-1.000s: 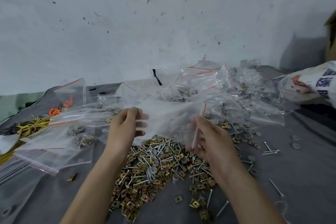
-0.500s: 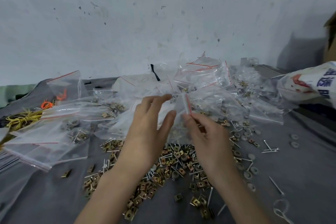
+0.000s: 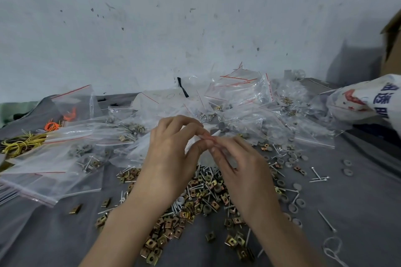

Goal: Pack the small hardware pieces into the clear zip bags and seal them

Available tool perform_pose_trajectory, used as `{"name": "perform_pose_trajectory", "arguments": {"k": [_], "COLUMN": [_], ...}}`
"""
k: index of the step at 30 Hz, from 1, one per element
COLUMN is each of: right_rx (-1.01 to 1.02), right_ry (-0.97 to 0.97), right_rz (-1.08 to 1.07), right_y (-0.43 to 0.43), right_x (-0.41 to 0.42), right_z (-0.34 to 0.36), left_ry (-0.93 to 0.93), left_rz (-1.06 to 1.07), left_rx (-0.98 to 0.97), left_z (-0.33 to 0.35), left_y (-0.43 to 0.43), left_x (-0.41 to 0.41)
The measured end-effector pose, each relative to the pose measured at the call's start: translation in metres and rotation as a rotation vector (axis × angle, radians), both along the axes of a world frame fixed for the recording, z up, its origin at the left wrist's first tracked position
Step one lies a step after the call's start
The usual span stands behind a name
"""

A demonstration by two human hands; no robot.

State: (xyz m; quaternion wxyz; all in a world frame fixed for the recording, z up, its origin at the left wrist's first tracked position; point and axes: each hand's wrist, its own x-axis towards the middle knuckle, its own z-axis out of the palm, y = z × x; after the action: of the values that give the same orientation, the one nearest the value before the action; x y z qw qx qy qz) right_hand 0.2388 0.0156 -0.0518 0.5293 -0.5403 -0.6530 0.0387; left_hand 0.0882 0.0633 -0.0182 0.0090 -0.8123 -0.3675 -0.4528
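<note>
From the head camera, both hands meet above the loose hardware pile, a heap of brass square clips, screws and grey washers on the grey cloth. The left hand has its fingers curled, with thumb and fingertips pinching the top edge of a small clear zip bag. The right hand pinches the same edge just beside it, so the fingertips of the two hands touch. The bag hangs between the hands over the far side of the pile. Whether it holds anything, or whether its strip is closed, I cannot tell.

Behind the pile lies a jumble of clear bags with red strips, some with hardware inside. Left of the pile, filled bags lie flat on the cloth, and beyond them sit yellow ties and orange ties. Right of the pile, scattered washers and single screws spread across the cloth. Far right of it, a printed white sack rests near the wall.
</note>
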Motion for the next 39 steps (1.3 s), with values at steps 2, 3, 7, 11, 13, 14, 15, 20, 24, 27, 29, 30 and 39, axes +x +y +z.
{"name": "perform_pose_trajectory", "arguments": {"k": [2, 3, 7, 11, 13, 14, 15, 20, 24, 27, 29, 30, 39], "right_rx": [0.043, 0.055, 0.050, 0.024, 0.011, 0.012, 0.019, -0.005, -0.178, -0.274, -0.290, -0.288, -0.283], "right_ry": [-0.031, -0.038, -0.062, -0.073, -0.071, -0.074, -0.080, 0.038, 0.257, 0.356, 0.384, 0.377, 0.259], "right_rz": [-0.028, -0.039, -0.037, -0.019, -0.014, -0.013, -0.016, 0.064, 0.284, 0.373, 0.415, 0.434, 0.315], "right_y": [0.000, 0.001, 0.002, 0.001, 0.001, 0.001, 0.001, 0.003, 0.003, 0.004, 0.003, 0.003, 0.005], "right_x": [0.001, 0.001, 0.002, 0.001, 0.002, 0.002, 0.002, 0.002, 0.004, 0.008, 0.011, 0.013, 0.005], "right_z": [0.000, 0.000, 0.000, 0.000, 0.000, 0.000, 0.000, -0.001, -0.001, 0.001, 0.003, 0.005, 0.002], "left_ry": [-0.024, -0.033, -0.047, -0.046, -0.040, -0.035, -0.032, -0.053, -0.126, -0.191, -0.228, -0.243, -0.227], "left_rz": [-0.002, -0.002, 0.019, 0.022, 0.018, 0.008, -0.006, -0.066, -0.081, -0.088, -0.097, -0.103, -0.165], "left_rx": [-0.014, -0.021, -0.018, -0.012, -0.020, -0.027, -0.030, -0.023, -0.072, -0.127, -0.150, -0.158, -0.232], "left_z": [-0.001, -0.001, -0.002, -0.003, -0.002, -0.002, -0.002, -0.003, 0.000, 0.001, 0.000, 0.000, -0.009], "left_y": [-0.001, -0.002, -0.003, -0.004, -0.004, -0.004, -0.003, -0.002, 0.001, 0.000, 0.000, 0.000, -0.001], "left_x": [0.001, 0.002, 0.002, 0.000, -0.002, -0.003, -0.004, -0.008, -0.013, -0.013, -0.013, -0.013, -0.001]}}
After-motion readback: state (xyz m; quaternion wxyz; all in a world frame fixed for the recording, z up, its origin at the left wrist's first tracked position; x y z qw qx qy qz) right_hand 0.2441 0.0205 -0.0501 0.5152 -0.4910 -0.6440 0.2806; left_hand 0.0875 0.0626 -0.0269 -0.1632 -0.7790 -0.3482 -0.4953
